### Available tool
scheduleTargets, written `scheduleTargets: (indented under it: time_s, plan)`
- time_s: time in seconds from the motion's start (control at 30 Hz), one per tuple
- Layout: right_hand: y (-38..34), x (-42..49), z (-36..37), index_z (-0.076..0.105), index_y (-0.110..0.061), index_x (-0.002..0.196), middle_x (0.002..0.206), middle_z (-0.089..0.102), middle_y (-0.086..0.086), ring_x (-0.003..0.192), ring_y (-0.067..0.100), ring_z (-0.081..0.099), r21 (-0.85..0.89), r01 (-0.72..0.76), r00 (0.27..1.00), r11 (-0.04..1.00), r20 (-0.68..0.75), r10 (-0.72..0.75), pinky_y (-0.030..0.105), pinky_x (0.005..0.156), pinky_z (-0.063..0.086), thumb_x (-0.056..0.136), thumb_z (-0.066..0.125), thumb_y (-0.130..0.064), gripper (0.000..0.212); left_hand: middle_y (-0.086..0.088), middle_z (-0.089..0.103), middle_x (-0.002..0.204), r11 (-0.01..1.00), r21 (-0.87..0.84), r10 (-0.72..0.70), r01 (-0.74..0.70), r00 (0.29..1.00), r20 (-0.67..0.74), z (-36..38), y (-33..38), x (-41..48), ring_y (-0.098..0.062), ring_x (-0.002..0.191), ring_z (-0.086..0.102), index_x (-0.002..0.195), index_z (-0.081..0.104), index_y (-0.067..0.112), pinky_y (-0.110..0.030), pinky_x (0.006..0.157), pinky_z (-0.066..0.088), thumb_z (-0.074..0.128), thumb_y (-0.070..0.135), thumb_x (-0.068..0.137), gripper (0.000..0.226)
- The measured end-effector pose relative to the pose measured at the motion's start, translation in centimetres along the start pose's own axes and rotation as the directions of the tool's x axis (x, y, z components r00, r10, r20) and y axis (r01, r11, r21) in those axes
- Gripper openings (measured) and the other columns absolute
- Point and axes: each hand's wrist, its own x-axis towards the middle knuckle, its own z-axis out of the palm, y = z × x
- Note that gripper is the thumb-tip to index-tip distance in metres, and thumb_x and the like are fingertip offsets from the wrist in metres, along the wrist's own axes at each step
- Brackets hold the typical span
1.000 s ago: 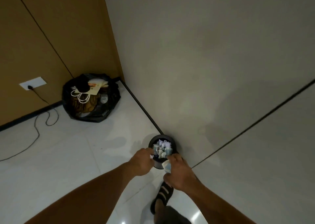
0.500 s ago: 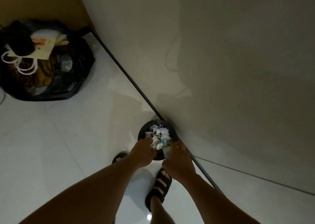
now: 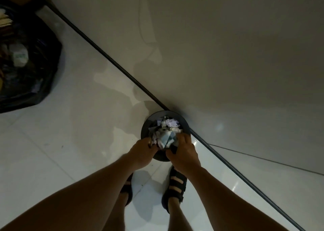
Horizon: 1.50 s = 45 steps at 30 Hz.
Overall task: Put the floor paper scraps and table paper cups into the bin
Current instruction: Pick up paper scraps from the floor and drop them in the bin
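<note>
Head view: at the bin [image 3: 145, 125], centre frame against the wall, our right hand [image 3: 184, 151] curls round a pale crumpled piece [image 3: 166, 139] atop the heaped paper scraps [image 3: 171, 122], while our left hand [image 3: 142, 151] curls at the near rim; whether it holds anything we cannot tell. We judge the overfull heap may spill floorward if pressed unevenly. A black rubbish bag [image 3: 43, 64] lies upper left, well apart, clear of our reach.
</note>
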Motion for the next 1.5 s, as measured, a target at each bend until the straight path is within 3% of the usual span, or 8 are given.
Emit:
scheduleTargets:
  time_s: [0.1,0.23,0.5,0.6,0.67,0.83,1.2,1.5]
  plan:
    - [-0.6,-2.8,-1.6,0.024,-0.023,0.149,0.151,0.027,0.003,0.132,0.026,0.039,-0.013,-0.039,0.999,0.999,0.015,0.039,0.040,0.104,0.044,0.089,0.063,-0.036,0.073,-0.009,0.052,0.118,0.998,0.054,-0.033,0.032,0.999,0.015,-2.2,0.3,-2.3,-0.026,0.109,0.052,0.122,0.051,0.013,-0.024,0.075,0.036,0.047,0.033,0.097,0.033]
    - [-2.9,-7.8,-5.4,0.025,-0.025,0.149,0.153,0.026,-0.001,0.137,0.022,0.034,-0.013,-0.061,0.998,0.998,-0.017,0.060,0.033,0.103,0.041,0.089,0.064,-0.043,0.074,-0.009,0.034,0.149,0.988,0.149,0.030,-0.028,0.999,-0.013,-6.7,3.4,-7.0,-0.027,0.134,0.037,0.146,0.033,0.020,-0.032,0.104,0.035,0.048,0.042,0.094,0.058]
    - [-7.9,-20.8,-13.5,0.026,-0.022,0.152,0.157,0.024,0.001,0.141,0.023,0.031,0.109,-0.155,0.963,0.982,-0.205,0.174,0.036,0.108,0.037,0.088,0.065,-0.049,0.079,-0.010,0.052,0.133,0.848,0.410,0.327,-0.335,0.941,0.093,-12.0,13.7,-19.0,-0.029,0.120,0.049,0.132,0.051,0.014,-0.037,0.099,0.043,0.055,0.034,0.091,0.047]
    - [-7.0,-26.1,-15.0,0.025,-0.025,0.152,0.158,0.022,0.000,0.142,0.022,0.029,0.167,-0.177,0.936,0.970,-0.277,0.218,0.036,0.111,0.034,0.088,0.063,-0.050,0.079,-0.006,0.059,0.112,0.774,0.457,0.405,-0.439,0.897,0.177,-10.6,17.0,-22.7,-0.032,0.111,0.055,0.102,0.062,0.016,-0.033,0.087,0.046,0.056,0.029,0.086,0.022]
    - [-5.7,-29.9,-15.7,0.025,-0.025,0.152,0.158,0.022,-0.001,0.142,0.021,0.028,0.230,-0.212,0.903,0.950,-0.327,0.280,0.034,0.110,0.034,0.088,0.062,-0.049,0.077,-0.003,0.056,0.121,0.705,0.514,0.421,-0.489,0.871,0.252,-8.3,18.9,-24.8,-0.028,0.116,0.052,0.110,0.061,0.016,-0.033,0.095,0.043,0.054,0.033,0.087,0.030]
    - [-0.6,-41.3,-15.0,0.026,-0.022,0.152,0.156,0.024,-0.001,0.139,0.021,0.030,0.418,-0.325,0.769,0.848,-0.406,0.494,0.036,0.108,0.038,0.088,0.061,-0.048,0.077,-0.005,0.035,0.148,0.504,0.588,0.464,-0.633,0.772,0.433,-0.3,22.5,-31.7,-0.023,0.136,0.030,0.143,0.037,0.019,-0.030,0.111,0.026,0.047,0.044,0.093,0.057]
    - [11.8,-67.4,-5.1,0.017,-0.028,0.154,0.160,0.015,-0.001,0.145,0.023,0.017,0.727,-0.390,0.404,0.565,-0.416,0.815,0.043,0.111,0.035,0.087,0.056,-0.056,0.083,-0.003,0.031,0.150,-0.016,0.523,0.455,-0.852,0.460,0.763,25.2,25.1,-52.5,-0.023,0.139,0.024,0.143,0.037,0.023,-0.035,0.112,0.026,0.045,0.046,0.092,0.056]
    - [20.8,-84.2,3.3,0.016,-0.032,0.153,0.161,0.013,0.000,0.146,0.025,0.014,0.847,-0.454,0.174,0.277,-0.220,0.960,0.048,0.110,0.029,0.084,0.052,-0.065,0.085,0.000,0.022,0.156,-0.377,0.311,0.271,-0.872,0.218,0.938,41.7,21.1,-66.5,-0.019,0.145,0.010,0.147,0.030,0.026,-0.042,0.117,0.020,0.044,0.049,0.092,0.060]
